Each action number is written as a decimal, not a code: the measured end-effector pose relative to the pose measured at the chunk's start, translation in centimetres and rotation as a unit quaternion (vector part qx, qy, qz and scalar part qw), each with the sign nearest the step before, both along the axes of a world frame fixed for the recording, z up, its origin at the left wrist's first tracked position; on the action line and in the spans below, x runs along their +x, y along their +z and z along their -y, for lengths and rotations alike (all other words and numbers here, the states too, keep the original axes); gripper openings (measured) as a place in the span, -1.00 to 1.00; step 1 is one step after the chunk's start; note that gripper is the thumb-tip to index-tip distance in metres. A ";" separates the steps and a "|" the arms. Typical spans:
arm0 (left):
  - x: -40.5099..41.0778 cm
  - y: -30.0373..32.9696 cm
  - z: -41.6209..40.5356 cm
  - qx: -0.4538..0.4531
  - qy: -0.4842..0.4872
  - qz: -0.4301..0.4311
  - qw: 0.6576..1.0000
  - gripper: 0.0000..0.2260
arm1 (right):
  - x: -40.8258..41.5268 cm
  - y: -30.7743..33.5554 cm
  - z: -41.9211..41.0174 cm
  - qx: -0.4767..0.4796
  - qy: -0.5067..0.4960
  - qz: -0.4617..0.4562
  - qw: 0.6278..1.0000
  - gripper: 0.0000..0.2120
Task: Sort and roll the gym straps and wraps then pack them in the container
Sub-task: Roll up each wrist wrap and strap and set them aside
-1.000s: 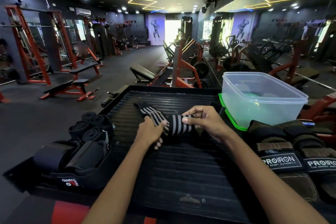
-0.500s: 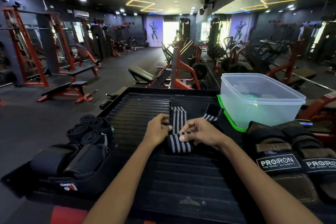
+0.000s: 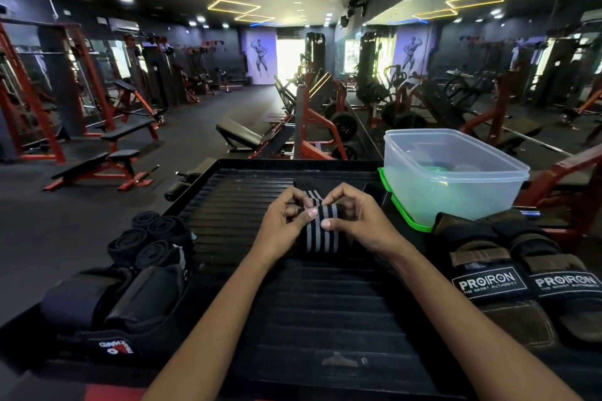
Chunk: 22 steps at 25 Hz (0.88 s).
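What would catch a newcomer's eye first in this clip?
Centre frame, the left hand and right hand pinch a black-and-grey striped wrap, rolling it over a ribbed black platform. To the right stands a clear plastic container on its green lid.
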State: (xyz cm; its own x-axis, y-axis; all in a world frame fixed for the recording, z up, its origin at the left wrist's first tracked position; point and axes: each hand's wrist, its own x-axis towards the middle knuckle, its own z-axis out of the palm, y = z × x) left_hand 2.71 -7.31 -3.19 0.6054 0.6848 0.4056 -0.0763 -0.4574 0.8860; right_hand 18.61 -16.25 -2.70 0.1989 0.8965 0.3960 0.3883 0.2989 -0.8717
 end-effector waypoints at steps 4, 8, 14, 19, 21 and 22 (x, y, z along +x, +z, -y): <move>0.0 0.1 0.2 -0.068 0.003 0.045 0.997 -0.90 | -0.7 -0.2 0.0 0.027 -0.046 0.028 0.998 -0.79; 0.1 -0.2 0.5 -0.046 -0.041 0.001 0.998 -0.97 | -0.7 0.2 0.7 0.027 -0.103 0.066 0.992 -0.91; 0.0 -0.4 0.4 0.073 0.025 -0.045 0.996 -0.95 | -0.9 0.2 0.9 0.002 -0.090 0.020 0.996 -0.82; 0.5 -1.6 1.1 0.147 -0.011 -0.097 0.984 -0.89 | -0.9 -0.2 0.8 -0.016 -0.084 0.047 0.995 -0.80; 0.5 -1.7 1.0 0.158 -0.010 -0.103 0.982 -0.91 | -0.8 -0.6 0.7 -0.018 -0.079 0.066 0.995 -0.80; 0.4 -1.8 0.9 0.160 -0.011 -0.107 0.981 -0.92 | -0.8 -0.7 0.7 -0.018 -0.079 0.076 0.994 -0.79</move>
